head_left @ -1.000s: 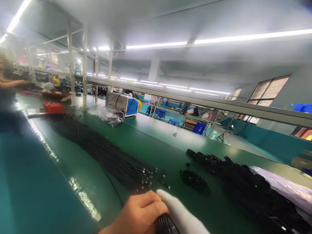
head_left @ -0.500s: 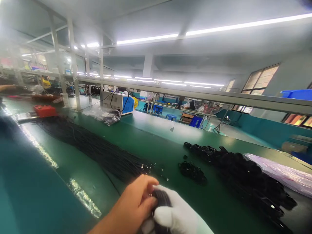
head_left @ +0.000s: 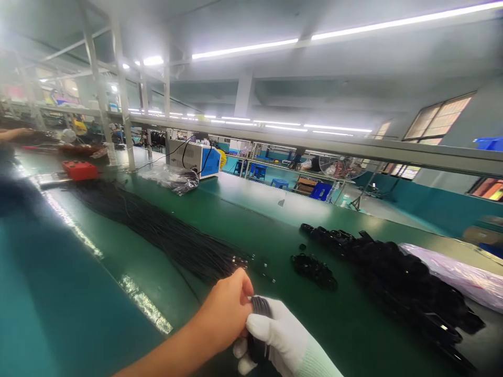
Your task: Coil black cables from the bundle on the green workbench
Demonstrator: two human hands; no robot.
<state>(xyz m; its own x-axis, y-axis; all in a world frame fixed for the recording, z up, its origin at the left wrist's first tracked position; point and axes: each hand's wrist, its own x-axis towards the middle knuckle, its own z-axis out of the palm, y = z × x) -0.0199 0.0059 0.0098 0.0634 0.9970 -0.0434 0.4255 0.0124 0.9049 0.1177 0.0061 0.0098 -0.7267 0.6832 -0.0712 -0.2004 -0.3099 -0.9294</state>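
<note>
My right hand (head_left: 277, 332), in a white glove, is closed around a coil of black cable (head_left: 260, 309) at the bottom centre. My left hand (head_left: 232, 303) is bare and meets the coil from the left, its fingers curled in against it; the fingertips are partly hidden. Just beyond my hands, a long bundle of loose black cables (head_left: 165, 230) lies across the green table (head_left: 251, 225), with small metal plug ends toward me. A small pile of black ties or rings (head_left: 313, 270) is right of the plugs. Farther right lies a large heap of coiled black cables (head_left: 393, 277).
A red box (head_left: 79, 170) sits by the far end of the bundle. Behind it are clear plastic bags (head_left: 176, 179) and a blue and white machine (head_left: 196, 157). Pinkish plastic bags (head_left: 456, 272) lie at right. A shelf rail (head_left: 314, 146) spans overhead. Another person's arm (head_left: 15, 135) shows far left.
My left hand has turned at the coil, its fingers now curled in more. My right hand keeps its hold. The view has shifted slightly.
</note>
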